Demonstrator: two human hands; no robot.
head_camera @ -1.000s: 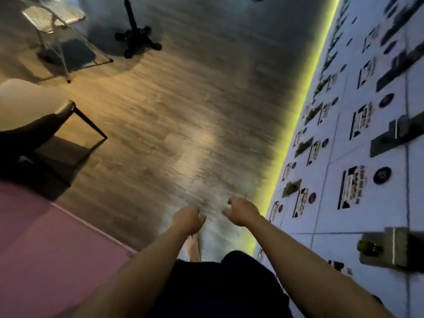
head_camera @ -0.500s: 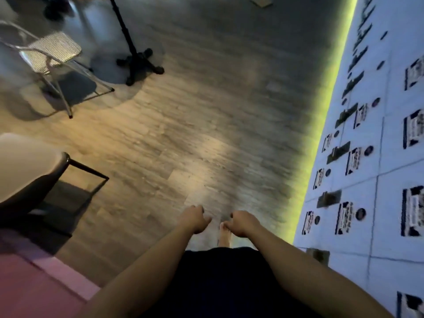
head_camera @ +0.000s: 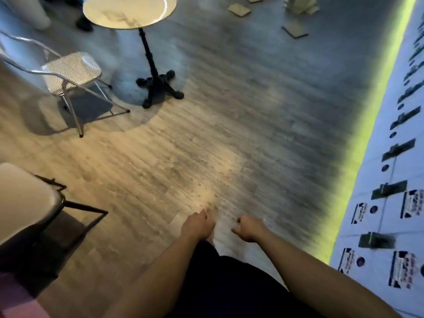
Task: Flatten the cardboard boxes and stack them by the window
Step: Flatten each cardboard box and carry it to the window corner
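1. The person stands on the wooden floor [head_camera: 206, 138] with both arms stretched forward and down, carrying nothing.
2. The left hand [head_camera: 198, 226] is loosely closed, fingers curled under with nothing in them. The right hand [head_camera: 249, 228] is balled in the same way and is just as empty. The two hands hang near each other but apart.
3. The cardboard is at the far end of the room, well apart from the hands. One flat cardboard piece [head_camera: 239, 9] lies on the floor near the top of the view, and another flat cardboard piece [head_camera: 295, 30] lies a little nearer, to its right. A pale upright shape [head_camera: 301, 4] behind them may be a box not yet flattened, though motion blur and the frame edge leave me unsure.
4. No window shows here, so I cannot say whether those pieces already lie at the stacking spot.
5. My judgement: the pieces lie singly and scattered, not in a pile, so the stacking is at best barely begun. Some flattening seems done, since both pieces lie flat.
6. What is left, as I read it: cross the floor, pick up the loose pieces, flatten any standing box, and pile them together.
7. On the left stand a round table [head_camera: 128, 10] on a black pedestal and a metal folding chair [head_camera: 71, 72]. On the right runs a white locker wall [head_camera: 390, 203] with a green glow at its foot.
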